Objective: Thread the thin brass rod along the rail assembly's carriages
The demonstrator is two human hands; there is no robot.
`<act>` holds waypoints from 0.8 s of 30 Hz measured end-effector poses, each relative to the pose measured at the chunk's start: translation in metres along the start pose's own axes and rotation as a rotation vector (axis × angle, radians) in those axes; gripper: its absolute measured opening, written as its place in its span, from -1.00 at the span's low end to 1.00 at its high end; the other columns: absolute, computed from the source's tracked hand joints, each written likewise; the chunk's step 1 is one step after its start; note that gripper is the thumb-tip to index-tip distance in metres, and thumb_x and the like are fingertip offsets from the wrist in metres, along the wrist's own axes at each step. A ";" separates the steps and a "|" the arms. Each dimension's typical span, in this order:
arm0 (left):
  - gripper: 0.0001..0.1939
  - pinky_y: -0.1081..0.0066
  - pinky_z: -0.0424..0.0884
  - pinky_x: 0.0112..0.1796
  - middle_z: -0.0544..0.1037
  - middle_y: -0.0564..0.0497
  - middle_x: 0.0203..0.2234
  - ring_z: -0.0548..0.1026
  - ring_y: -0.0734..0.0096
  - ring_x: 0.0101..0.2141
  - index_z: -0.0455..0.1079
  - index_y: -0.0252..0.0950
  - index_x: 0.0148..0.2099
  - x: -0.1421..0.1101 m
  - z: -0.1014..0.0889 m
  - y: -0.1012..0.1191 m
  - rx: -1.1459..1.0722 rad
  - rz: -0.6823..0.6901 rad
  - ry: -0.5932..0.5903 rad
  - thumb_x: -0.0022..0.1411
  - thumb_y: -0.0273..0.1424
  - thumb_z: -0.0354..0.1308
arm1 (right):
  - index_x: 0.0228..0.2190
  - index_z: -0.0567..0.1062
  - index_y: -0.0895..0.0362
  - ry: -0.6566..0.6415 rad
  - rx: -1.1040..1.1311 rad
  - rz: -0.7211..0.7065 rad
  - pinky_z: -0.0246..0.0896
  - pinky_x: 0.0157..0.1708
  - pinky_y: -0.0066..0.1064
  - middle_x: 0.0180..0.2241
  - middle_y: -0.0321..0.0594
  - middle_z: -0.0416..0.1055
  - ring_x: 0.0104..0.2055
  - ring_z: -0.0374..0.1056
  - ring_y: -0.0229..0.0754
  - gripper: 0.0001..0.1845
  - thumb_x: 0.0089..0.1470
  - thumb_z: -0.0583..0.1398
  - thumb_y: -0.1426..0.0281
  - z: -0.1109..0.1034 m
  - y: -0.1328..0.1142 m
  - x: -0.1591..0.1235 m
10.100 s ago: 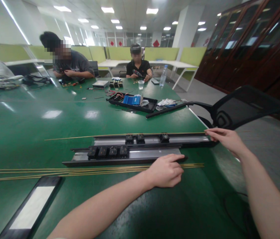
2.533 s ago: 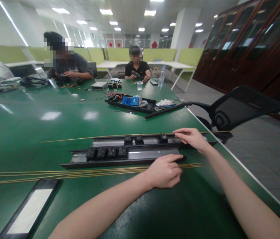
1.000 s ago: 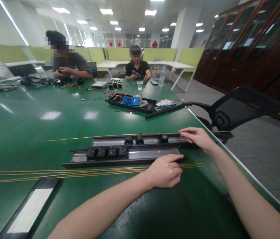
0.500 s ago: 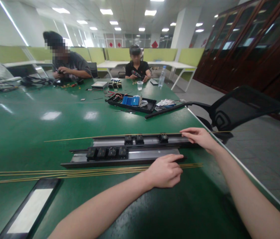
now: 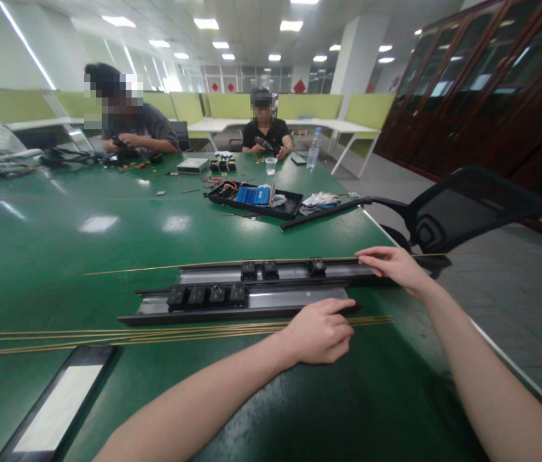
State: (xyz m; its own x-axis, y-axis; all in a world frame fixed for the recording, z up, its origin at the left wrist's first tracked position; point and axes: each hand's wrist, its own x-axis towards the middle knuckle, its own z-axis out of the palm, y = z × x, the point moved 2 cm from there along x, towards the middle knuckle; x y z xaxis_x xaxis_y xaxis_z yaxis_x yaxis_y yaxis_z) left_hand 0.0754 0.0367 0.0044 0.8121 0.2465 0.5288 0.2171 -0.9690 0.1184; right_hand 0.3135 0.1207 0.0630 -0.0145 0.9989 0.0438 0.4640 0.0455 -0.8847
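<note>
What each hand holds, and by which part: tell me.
Right hand: a rod, pinched nearer its right end. Left hand: at the near rail, grip unclear.

Just above centre, a black tray (image 5: pixel 292 204) holds a blue ribbed piece (image 5: pixel 251 194), a crumpled whitish cloth (image 5: pixel 319 202) at its right. Higher up stand a clear cup (image 5: pixel 271 167) and a bottle (image 5: pixel 313 151) (its cap looks blue). A black mesh chair (image 5: pixel 473 202) stands at the right, dark wooden cabinets (image 5: pixel 477 102) at upper right; a person in black (image 5: pixel 277 129) sits at upper centre.

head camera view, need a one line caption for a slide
Right hand pinching a thin rod along the far rail, left hand at the near rail.
</note>
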 end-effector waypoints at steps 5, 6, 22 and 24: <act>-0.73 0.20 0.27 0.27 0.66 -0.07 -0.23 0.32 0.13 0.28 0.55 -0.34 -0.18 0.000 0.000 0.000 0.000 -0.002 -0.002 0.37 -0.41 0.00 | -0.23 0.66 0.23 0.012 -0.014 0.009 -0.06 -0.52 -0.38 -0.69 -0.36 0.27 -0.58 0.09 -0.32 -0.30 -0.22 0.42 -0.10 -0.008 0.005 0.000; -0.73 0.20 0.26 0.27 0.66 -0.08 -0.23 0.31 0.14 0.29 0.55 -0.34 -0.18 0.000 0.000 0.000 -0.001 -0.003 -0.003 0.37 -0.41 0.00 | -0.23 0.66 0.23 0.015 -0.014 0.010 -0.06 -0.52 -0.38 -0.69 -0.36 0.27 -0.58 0.09 -0.32 -0.30 -0.22 0.42 -0.10 -0.009 0.007 0.001; -0.72 0.20 0.28 0.27 0.66 -0.09 -0.21 0.31 0.15 0.29 0.55 -0.33 -0.17 0.000 -0.001 0.000 -0.014 -0.010 -0.011 0.37 -0.41 0.00 | -0.23 0.67 0.22 0.022 -0.065 0.010 -0.02 -0.55 -0.39 -0.67 -0.32 0.31 -0.58 0.15 -0.30 -0.27 -0.24 0.41 -0.14 -0.021 0.008 -0.002; -0.73 0.19 0.29 0.26 0.66 -0.09 -0.21 0.31 0.15 0.29 0.55 -0.34 -0.17 0.000 -0.001 0.000 -0.010 -0.009 -0.015 0.37 -0.41 0.00 | -0.23 0.67 0.22 0.032 -0.068 0.009 -0.03 -0.56 -0.38 -0.67 -0.32 0.31 -0.58 0.15 -0.30 -0.27 -0.25 0.41 -0.14 -0.023 0.007 -0.003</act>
State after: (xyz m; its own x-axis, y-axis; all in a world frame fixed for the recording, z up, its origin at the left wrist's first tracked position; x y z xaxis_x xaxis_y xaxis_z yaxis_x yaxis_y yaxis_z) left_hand 0.0748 0.0366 0.0057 0.8184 0.2554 0.5148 0.2188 -0.9668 0.1319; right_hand 0.3372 0.1181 0.0669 0.0177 0.9985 0.0521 0.5234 0.0351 -0.8513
